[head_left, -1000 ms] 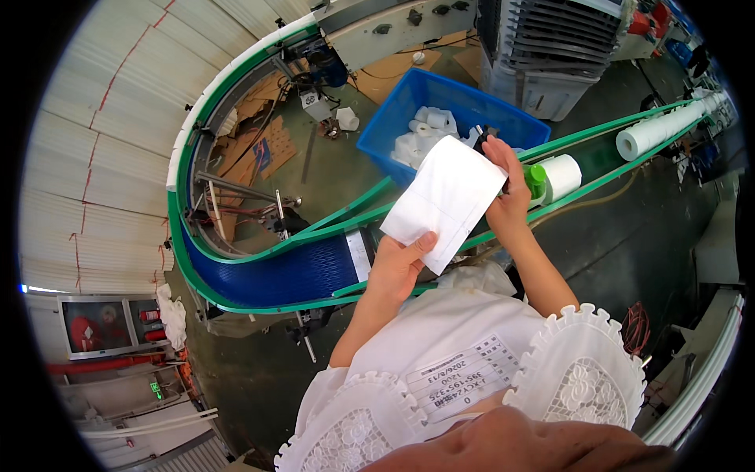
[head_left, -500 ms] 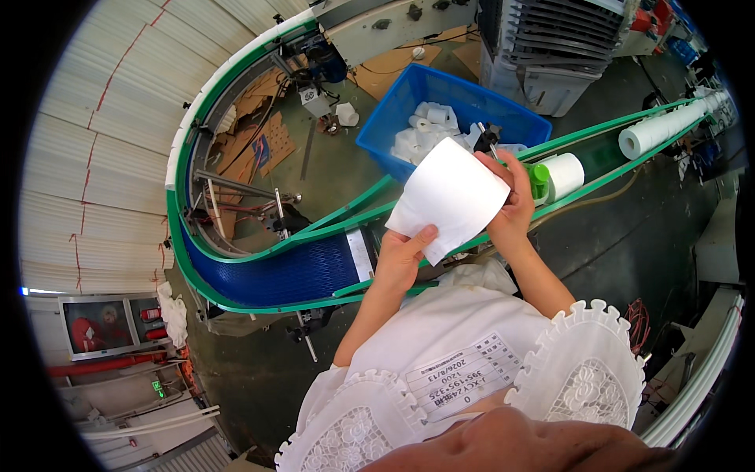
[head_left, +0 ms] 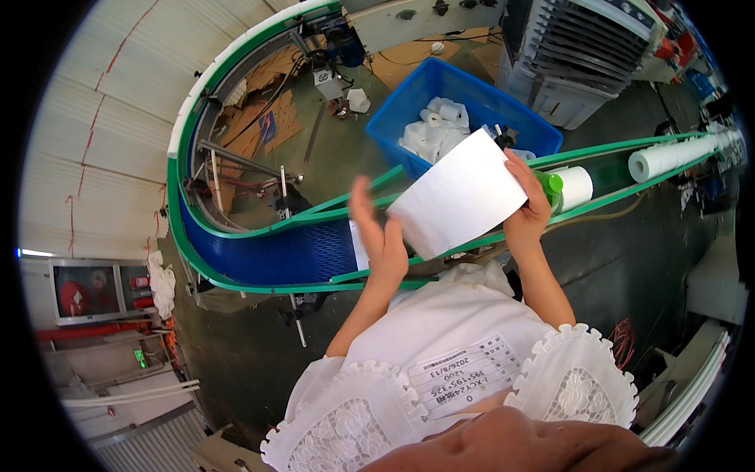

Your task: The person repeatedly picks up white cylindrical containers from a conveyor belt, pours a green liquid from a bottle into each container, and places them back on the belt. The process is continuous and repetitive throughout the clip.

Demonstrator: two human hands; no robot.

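A white toilet paper roll (head_left: 460, 197) is raised above the conveyor in front of me. My right hand (head_left: 528, 203) grips it at its right end, fingers wrapped round the edge. At the roll's left end, my left hand (head_left: 381, 240) is open, thumb and fingers apart and somewhat blurred; whether its thumb touches the paper I cannot tell. Just right of my right hand, a bottle with a green cap (head_left: 554, 184) stands on the belt, partly hidden by the fingers. Beside it lies another white roll (head_left: 578, 187).
The conveyor's blue belt (head_left: 291, 259) curves away left between green guide rails (head_left: 236, 283). Farther right on it lies a row of rolls (head_left: 668, 158). Beyond the conveyor stand a blue bin (head_left: 503, 98) holding loose rolls and paper, and a grey louvred machine (head_left: 578, 51).
My left hand has let go of the roll's lower left part and opened out to the left. The loose paper flap no longer hangs down. My right hand keeps its hold.
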